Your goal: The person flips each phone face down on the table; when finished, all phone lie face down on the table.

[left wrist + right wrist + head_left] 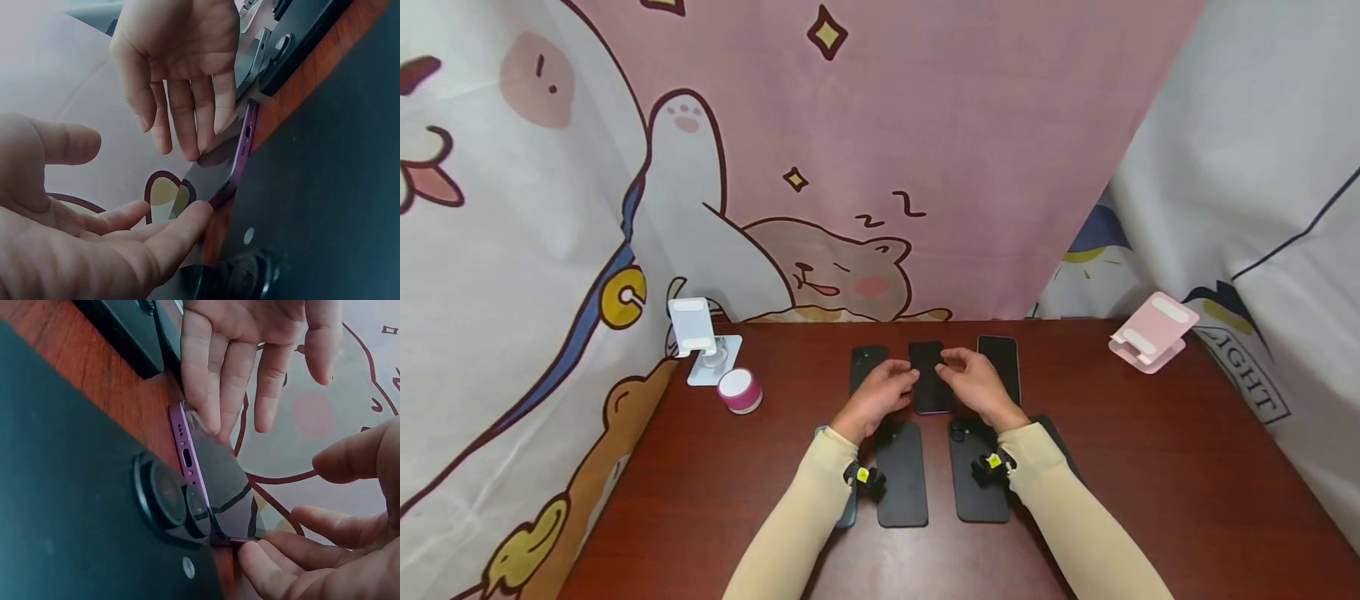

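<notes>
Both hands [880,396] [973,385] open, fingertips touching purple phone [931,379]

Makeshift recording booth, cartoon bedsheets [925,125] hung as walls (cats, stars), wooden desk [1150,467], phone stands [1152,332]

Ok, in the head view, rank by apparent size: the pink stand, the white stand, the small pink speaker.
1. pink stand and white stand: these look about alike, and both sit far out toward the edges of the view, so I won't rank them.
2. pink speaker: clearly smallest.
</notes>
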Motion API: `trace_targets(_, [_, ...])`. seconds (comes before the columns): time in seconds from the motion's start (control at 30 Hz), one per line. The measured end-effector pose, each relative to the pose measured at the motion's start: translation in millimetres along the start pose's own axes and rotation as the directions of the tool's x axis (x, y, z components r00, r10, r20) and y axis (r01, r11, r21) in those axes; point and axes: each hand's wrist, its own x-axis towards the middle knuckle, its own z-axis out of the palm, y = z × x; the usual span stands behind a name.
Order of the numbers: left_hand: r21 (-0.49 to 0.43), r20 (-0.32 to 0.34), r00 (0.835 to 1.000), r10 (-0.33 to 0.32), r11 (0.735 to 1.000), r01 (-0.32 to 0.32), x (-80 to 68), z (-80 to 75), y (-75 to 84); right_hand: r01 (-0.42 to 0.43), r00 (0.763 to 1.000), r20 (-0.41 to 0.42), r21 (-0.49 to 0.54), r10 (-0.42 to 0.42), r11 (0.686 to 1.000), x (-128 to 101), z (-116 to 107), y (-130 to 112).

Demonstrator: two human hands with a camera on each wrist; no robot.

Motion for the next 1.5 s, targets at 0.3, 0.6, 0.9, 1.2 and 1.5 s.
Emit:
trace_targets(0.3, [-0.08,-0.037,0.999,-0.015,0.997,0.012,4.1,-2.8,-0.9,-0.017,1.0,0.027,0.041,0.016,0.999,2,0,1])
trace_targets(0.6, [-0.086,-0.065,0.998,-0.009,0.996,0.003,5.0,-2.6,-0.5,-0.017,0.999,0.034,0.06,0.015,0.998,3,-4,3])
trace_targets(0.9, [-0.204,-0.106,0.994,0.01,0.978,-0.031,7.3,1.7,3.8,-0.056,0.995,0.089,0.164,0.042,0.985,4,-5,1])
trace_targets(1.2, [-0.234,-0.064,0.998,0.014,0.972,-0.028,12.0,5.1,-1.4,-0.09,0.991,0.119,0.229,0.064,0.969,3,-2,1])
trace_targets(1.5, [-0.206,0.035,0.999,0.032,0.978,-0.024,14.1,7.8,-2.1,-0.094,0.985,0.167,0.302,0.044,0.949,1,-3,-2])
